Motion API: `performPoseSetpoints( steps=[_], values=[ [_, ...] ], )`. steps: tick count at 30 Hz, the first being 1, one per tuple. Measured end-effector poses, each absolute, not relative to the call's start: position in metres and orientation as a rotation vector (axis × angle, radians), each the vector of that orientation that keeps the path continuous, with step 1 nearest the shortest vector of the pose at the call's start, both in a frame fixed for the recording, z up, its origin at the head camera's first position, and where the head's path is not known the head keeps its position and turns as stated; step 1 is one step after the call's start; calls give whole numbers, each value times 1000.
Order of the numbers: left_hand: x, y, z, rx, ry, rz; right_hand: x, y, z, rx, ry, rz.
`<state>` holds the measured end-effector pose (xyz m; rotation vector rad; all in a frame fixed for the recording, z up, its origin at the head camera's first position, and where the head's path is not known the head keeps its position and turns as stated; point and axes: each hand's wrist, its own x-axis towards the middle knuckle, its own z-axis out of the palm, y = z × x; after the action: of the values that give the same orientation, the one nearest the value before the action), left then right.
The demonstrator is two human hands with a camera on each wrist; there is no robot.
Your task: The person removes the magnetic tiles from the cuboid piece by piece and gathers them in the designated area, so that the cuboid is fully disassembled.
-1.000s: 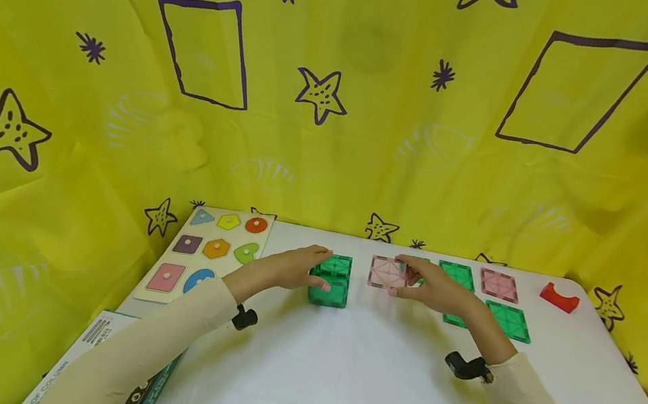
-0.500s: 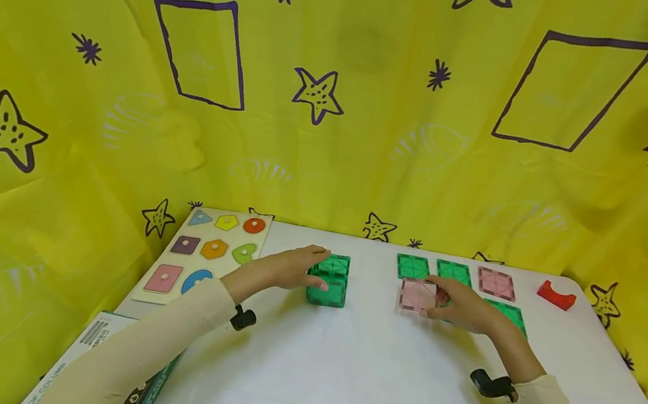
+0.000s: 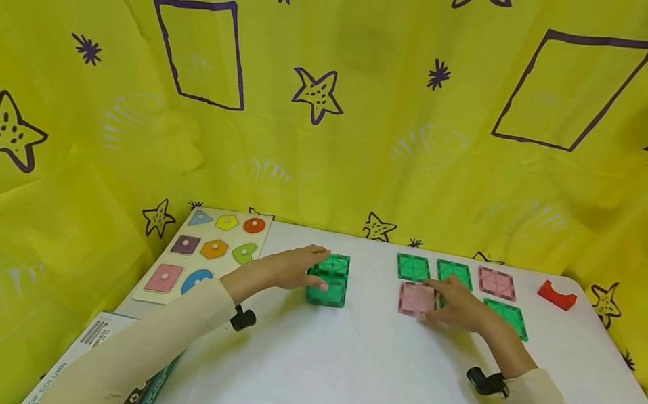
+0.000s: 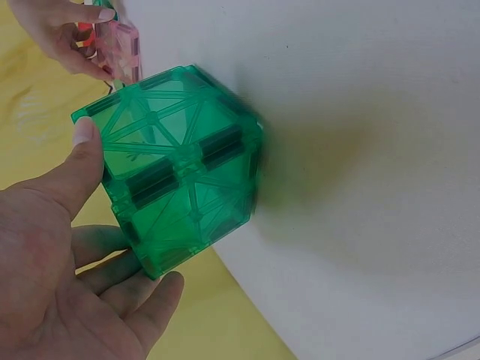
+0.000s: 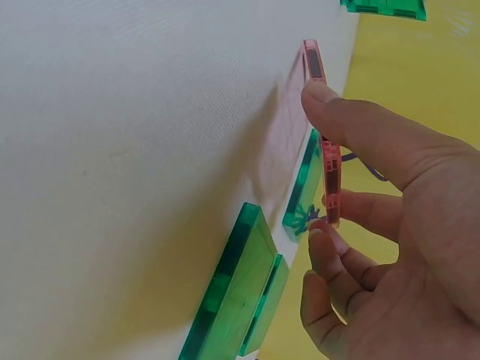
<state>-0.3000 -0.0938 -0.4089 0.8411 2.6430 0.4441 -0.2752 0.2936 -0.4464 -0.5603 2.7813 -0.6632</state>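
Note:
My left hand [image 3: 291, 268] holds a green see-through box of magnetic tiles [image 3: 327, 291] on the white table. In the left wrist view, the thumb lies on one side of this box [image 4: 184, 161] and the fingers lie at the other. With thumb and fingertips, my right hand [image 3: 459, 306] pinches a pink square magnetic tile [image 3: 414, 299]. The right wrist view shows the pink tile [image 5: 331, 176] nearly edge-on, close over the table. Green tiles [image 3: 412, 268] lie flat just behind it, and another green tile is partly hidden by the right hand.
Farther right lie a second pink tile [image 3: 497, 283], a green tile [image 3: 508, 318] and a red curved block [image 3: 557, 296]. A knob puzzle board [image 3: 198, 289] lies at the back left, with a box [image 3: 77, 350] nearer on the left. A yellow curtain [image 3: 358, 179] hangs behind the table.
My right hand has moved the pink tile right and nearer, from beside the green box to in front of the green tiles, then slightly lower. The left hand and green box stay put.

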Motion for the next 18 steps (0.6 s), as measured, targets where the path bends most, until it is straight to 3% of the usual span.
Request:
performPoseSetpoints(
  steps=[18],
  values=[
    [-302, -95, -410, 842, 2644, 445, -280, 281, -441, -531, 2807, -433]
  ],
)
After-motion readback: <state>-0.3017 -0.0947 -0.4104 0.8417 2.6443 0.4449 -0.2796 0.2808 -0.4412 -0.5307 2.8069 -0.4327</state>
